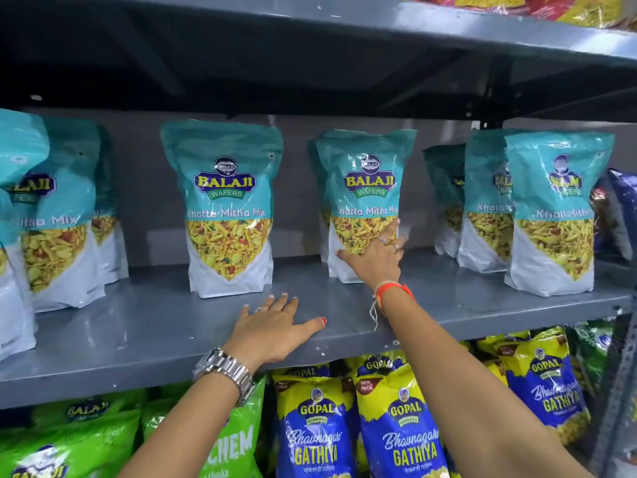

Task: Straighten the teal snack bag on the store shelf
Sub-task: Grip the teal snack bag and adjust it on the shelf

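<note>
The teal snack bag (363, 201) stands upright on the grey shelf (172, 326), right of centre and set a little farther back than the matching bag (227, 208) to its left, with another teal pack tucked just behind it. The person's right hand (375, 253) is laid flat on the lower front of the bag, fingers spread across the clear window and the white base, thumb out to the left; it presses on the bag rather than closing around it, so nothing is clenched. The left hand (275, 322) lies open and palm down on the bare shelf near the front edge, holding nothing, apparently as a brace. The step in hand looks like squaring the bag so its face points straight out and lines up with its neighbours. To do that well, the push should stay low, near the base, since pressure higher up on a soft standing pouch would likely tip it back onto the pack behind. A light slide or twist from the bottom corners should turn the face forward without crushing the contents. The free left hand could steady the bag's other side if it begins to lean. The bags farther right (551, 215) stand well apart and should not interfere.
</note>
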